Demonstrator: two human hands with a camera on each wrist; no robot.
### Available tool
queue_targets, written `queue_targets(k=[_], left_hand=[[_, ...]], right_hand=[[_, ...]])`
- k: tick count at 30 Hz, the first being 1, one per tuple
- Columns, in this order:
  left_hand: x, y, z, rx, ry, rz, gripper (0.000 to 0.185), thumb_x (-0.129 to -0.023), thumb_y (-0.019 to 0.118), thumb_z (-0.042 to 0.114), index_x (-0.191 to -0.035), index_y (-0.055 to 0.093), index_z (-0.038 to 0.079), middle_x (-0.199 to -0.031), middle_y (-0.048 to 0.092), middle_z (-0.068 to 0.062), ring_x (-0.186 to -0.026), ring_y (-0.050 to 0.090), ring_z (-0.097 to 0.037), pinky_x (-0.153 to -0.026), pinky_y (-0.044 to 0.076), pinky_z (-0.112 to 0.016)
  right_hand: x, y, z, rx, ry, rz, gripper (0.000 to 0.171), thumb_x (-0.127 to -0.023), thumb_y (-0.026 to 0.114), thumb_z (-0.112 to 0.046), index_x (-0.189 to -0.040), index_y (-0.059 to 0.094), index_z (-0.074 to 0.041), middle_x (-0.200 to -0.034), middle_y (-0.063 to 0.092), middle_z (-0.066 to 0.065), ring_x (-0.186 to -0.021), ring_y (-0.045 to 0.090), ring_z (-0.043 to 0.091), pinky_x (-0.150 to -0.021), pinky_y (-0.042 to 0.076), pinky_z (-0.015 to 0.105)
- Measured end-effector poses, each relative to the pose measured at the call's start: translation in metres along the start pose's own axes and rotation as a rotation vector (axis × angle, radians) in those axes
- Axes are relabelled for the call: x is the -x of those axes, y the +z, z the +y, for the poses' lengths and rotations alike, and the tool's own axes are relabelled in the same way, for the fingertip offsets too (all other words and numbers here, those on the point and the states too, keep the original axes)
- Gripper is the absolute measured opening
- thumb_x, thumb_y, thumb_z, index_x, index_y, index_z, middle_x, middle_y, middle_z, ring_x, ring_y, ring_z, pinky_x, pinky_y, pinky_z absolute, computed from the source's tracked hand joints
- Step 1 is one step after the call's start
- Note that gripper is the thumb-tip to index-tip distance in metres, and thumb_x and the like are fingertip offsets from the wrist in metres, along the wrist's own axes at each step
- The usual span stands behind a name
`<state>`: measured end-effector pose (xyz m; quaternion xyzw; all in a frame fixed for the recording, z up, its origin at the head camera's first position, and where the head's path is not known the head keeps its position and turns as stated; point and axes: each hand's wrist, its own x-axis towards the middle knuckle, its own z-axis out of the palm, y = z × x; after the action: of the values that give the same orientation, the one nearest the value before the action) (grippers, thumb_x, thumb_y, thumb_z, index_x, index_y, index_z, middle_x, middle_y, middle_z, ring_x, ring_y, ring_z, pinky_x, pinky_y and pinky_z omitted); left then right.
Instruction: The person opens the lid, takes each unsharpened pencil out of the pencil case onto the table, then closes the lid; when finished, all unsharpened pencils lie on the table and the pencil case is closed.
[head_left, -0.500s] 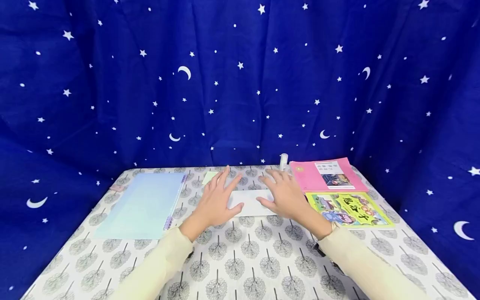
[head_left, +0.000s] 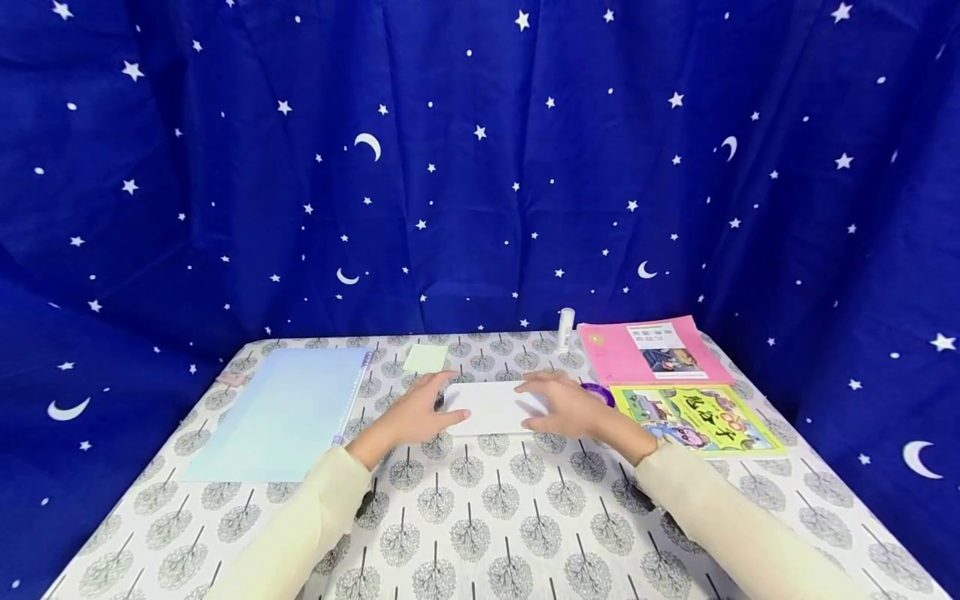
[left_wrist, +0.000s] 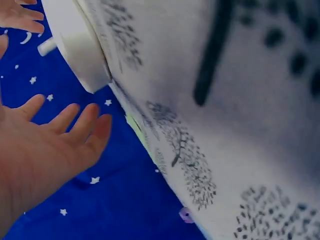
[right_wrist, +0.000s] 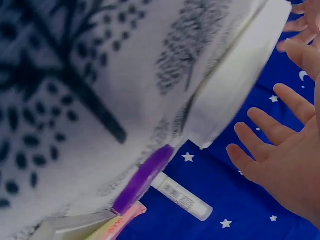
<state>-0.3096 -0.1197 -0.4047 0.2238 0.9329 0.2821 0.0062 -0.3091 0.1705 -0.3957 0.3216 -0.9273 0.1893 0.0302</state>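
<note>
White folded paper [head_left: 491, 407] lying flat on the worktop [head_left: 480, 517], long axis left-right, flanked by left hand [head_left: 411, 417] and right hand [head_left: 572, 407], each grip wide with fingers straight.

A pale blue folder [head_left: 281, 412] lies along the left side of the tree-patterned tablecloth [head_left: 487, 517], with a green sticky note [head_left: 425, 358] near the far edge. Toward the far right corner lie a pink book [head_left: 652, 348] and a yellow-green book [head_left: 693, 417], a white glue stick [head_left: 566, 327] upright beside the pink book, and a purple tape roll [head_left: 600, 392] near the yellow-green one. A starry blue curtain [head_left: 480, 167] hangs behind.
</note>
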Motion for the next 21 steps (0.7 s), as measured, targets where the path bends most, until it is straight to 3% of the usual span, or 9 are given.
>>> queue_targets(k=[5, 14, 21], left_hand=[[-0.005, 0.0, -0.012, 0.098, -0.014, -0.066, 0.087, -0.088, 0.067, 0.055, -0.155, 0.03, 0.013, -0.159, 0.033, -0.009, -0.145, 0.03, -0.033, -0.118, 0.024, -0.053], [-0.012, 0.005, -0.022, 0.128, -0.02, -0.162, 0.104, -0.077, 0.083, 0.039, -0.156, 0.024, 0.005, -0.16, 0.027, -0.016, -0.145, 0.027, -0.037, -0.118, 0.024, -0.054], [-0.014, 0.005, -0.028, 0.209, -0.094, -0.189, 0.108, -0.072, 0.087, 0.037, -0.157, 0.025, 0.011, -0.156, 0.034, -0.017, -0.137, 0.041, -0.039, -0.111, 0.035, -0.059]], right_hand=[[-0.007, 0.008, 0.007, -0.018, 0.009, -0.049, 0.056, -0.083, 0.079, -0.028, -0.132, 0.061, -0.006, -0.149, 0.043, 0.023, -0.138, 0.038, 0.043, -0.113, 0.024, 0.067], [-0.014, 0.016, 0.015, 0.031, -0.008, -0.055, 0.057, -0.08, 0.08, -0.027, -0.131, 0.062, -0.01, -0.152, 0.041, 0.02, -0.14, 0.036, 0.042, -0.113, 0.021, 0.069], [-0.013, 0.021, 0.017, 0.02, -0.002, -0.041, 0.058, -0.081, 0.079, -0.03, -0.133, 0.061, -0.013, -0.153, 0.041, 0.015, -0.141, 0.035, 0.039, -0.113, 0.02, 0.068]])
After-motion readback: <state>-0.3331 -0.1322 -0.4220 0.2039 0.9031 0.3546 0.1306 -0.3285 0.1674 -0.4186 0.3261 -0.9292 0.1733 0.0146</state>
